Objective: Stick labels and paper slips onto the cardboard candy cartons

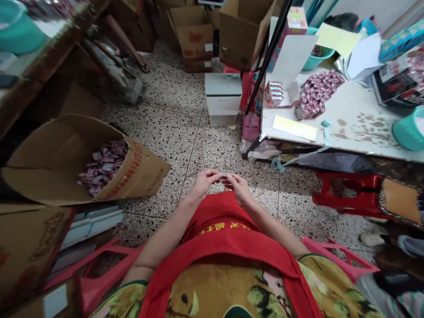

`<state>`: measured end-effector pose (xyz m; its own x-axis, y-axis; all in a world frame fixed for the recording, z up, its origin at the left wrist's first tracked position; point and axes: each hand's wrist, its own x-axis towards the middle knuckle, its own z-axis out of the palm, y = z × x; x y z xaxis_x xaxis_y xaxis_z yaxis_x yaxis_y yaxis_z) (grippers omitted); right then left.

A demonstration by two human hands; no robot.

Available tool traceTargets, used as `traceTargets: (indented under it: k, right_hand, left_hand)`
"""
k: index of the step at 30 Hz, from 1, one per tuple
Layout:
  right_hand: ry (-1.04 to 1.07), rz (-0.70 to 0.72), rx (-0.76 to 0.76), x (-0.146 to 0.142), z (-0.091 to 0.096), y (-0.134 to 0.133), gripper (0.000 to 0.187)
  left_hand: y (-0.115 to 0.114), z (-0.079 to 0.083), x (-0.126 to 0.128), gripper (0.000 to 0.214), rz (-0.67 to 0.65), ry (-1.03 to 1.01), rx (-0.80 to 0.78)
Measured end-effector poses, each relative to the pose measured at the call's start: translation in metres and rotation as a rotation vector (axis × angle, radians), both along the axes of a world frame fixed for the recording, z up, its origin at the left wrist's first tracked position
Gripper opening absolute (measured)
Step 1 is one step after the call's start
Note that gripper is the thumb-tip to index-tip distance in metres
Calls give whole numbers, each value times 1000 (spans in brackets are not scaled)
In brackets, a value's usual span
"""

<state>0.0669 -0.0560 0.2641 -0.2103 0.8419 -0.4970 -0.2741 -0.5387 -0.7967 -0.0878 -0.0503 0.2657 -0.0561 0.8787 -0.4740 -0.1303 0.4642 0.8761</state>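
Note:
My left hand [206,180] and my right hand [237,185] meet in front of the red apron [215,247]. Thumb and fingers on both sides are pinched together. Between the fingertips sits something tiny and reddish, too small to name. To the left, a tilted cardboard box [145,170] lies with its mouth toward me. Inside it is a heap of small pink-and-white wrapped packets [107,165]. None of these packets touches my hands.
On the white table [361,106] at the right lie a pile of pink packets [319,90], an open display box [276,93] and a yellow card strip [294,128]. A white bin [223,99], a red stool [347,190] and cardboard boxes [195,42] stand on the speckled floor. Another person's foot [142,66] shows far left.

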Motion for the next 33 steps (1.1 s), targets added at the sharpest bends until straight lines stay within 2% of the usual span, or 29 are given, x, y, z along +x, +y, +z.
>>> traceTargets:
  k: [5,7,10,13,15,27,33]
  right_hand:
    - [-61,-3,17,-12,-9,9,46]
    - [-81,1,33,-18,-11,11,45]
    - [-96,21,47,-27,-13,12,46]
    - [-102,63,58,-35,-16,11,45]
    - [-107,84,55,-39,-19,9,44]
    - [-187,181,86,-49,-38,-12,39]
    - [-226,128,103,-47,-38,-16,36]
  left_hand:
    - [10,-12,-12,28,-14,198,84]
    - [12,-12,-17,34,33,249,81]
    - [13,-11,-24,52,86,126,15]
    - [11,-12,-33,49,42,-29,-78]
    - [10,-15,-39,43,27,-62,-96]
    - [-8,-41,-55,32,31,24,-138]
    - [-5,-40,-57,56,82,48,-163]
